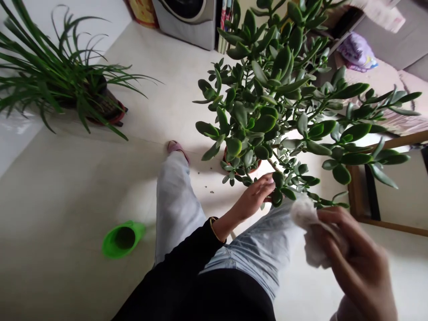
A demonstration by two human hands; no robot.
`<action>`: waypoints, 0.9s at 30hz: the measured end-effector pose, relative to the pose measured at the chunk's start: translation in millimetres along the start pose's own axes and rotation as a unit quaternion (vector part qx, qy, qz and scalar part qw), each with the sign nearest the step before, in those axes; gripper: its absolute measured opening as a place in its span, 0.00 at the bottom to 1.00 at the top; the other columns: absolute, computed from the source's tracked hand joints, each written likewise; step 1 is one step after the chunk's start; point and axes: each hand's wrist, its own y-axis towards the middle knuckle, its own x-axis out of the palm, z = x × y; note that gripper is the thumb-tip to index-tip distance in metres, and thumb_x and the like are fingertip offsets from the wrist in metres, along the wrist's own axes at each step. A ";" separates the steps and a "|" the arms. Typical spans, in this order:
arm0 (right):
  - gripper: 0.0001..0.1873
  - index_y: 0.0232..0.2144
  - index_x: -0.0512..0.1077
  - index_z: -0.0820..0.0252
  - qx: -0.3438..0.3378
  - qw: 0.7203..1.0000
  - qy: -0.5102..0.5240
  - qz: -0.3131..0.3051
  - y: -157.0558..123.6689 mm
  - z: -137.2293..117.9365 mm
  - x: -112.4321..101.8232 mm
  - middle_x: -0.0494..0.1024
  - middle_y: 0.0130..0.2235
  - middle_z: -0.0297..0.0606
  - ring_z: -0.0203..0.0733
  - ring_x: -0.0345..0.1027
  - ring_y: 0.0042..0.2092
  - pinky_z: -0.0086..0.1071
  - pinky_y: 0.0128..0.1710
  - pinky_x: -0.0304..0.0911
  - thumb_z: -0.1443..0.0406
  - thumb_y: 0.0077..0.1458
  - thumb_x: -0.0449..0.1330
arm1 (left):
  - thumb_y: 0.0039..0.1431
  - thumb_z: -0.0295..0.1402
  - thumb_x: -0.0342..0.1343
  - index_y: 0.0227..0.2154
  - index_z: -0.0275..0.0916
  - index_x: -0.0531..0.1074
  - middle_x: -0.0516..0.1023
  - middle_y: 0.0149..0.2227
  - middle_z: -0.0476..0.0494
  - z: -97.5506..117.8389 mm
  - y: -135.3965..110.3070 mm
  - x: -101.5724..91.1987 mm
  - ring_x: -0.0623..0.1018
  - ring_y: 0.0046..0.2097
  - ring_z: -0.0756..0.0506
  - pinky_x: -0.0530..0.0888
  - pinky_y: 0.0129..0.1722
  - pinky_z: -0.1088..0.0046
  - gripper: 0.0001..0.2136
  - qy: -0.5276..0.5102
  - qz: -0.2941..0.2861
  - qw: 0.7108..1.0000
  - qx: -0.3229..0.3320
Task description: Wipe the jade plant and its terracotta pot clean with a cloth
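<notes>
Cream floor tiles (67,214) are spreading under everything, with a front-loading washing machine (185,22) standing at the far end and a fabric sofa (384,84) with a purple bundle (357,52) on it showing at the upper right. A spiky green houseplant (60,84) is sitting in a dark pot on the floor to the left, and a bright green plastic scoop (122,239) is lying on its side near the person's knee. Light grey trousers (177,209) are covering the legs, and a pink slipper (177,149) is poking out beyond them.

A large jade plant (267,89) is rising from a terracotta pot (241,167) on the tiles, just beyond the knee, with small crumbs (207,180) scattered beside it. The left hand (254,196), coming from a black sleeve (187,254), is reaching into the lower leaves, its fingers slightly spread and curving against a thick leaf. The right hand (354,263) is holding a crumpled white cloth (312,232) near the outer leaves, its fingers curled over the cloth and pressing it into the palm; the thumb is hidden.
</notes>
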 end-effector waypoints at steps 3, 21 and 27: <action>0.06 0.38 0.73 0.55 0.068 0.983 0.167 -0.032 -24.2 12.7 27.9 0.75 0.34 0.35 0.38 0.71 0.32 0.28 0.29 0.65 0.60 0.65 0.61 | 0.65 0.44 0.61 0.61 0.44 0.70 0.78 0.51 0.38 2.7 -28.1 -6.9 0.80 0.51 0.41 0.73 0.55 0.63 0.23 0.097 0.090 0.990 0.057; 0.22 0.61 0.68 0.47 0.104 0.905 0.412 -0.019 -48.0 23.6 133.4 0.72 0.62 0.44 0.47 0.69 0.64 0.49 0.64 0.69 0.62 0.66 0.61 | 0.64 0.37 0.60 0.41 0.47 0.70 0.77 0.36 0.52 8.2 -47.2 -12.2 0.76 0.37 0.49 0.72 0.40 0.74 0.06 0.011 0.295 0.940 0.173; 0.17 0.51 0.73 0.53 0.233 0.819 0.523 0.018 -31.5 77.8 142.5 0.79 0.57 0.46 0.53 0.75 0.60 0.57 0.62 0.69 0.57 0.62 0.60 | 0.67 0.40 0.53 0.39 0.43 0.78 0.76 0.43 0.44 24.2 -28.4 -27.2 0.74 0.41 0.45 0.71 0.41 0.70 0.10 0.179 0.172 0.948 0.199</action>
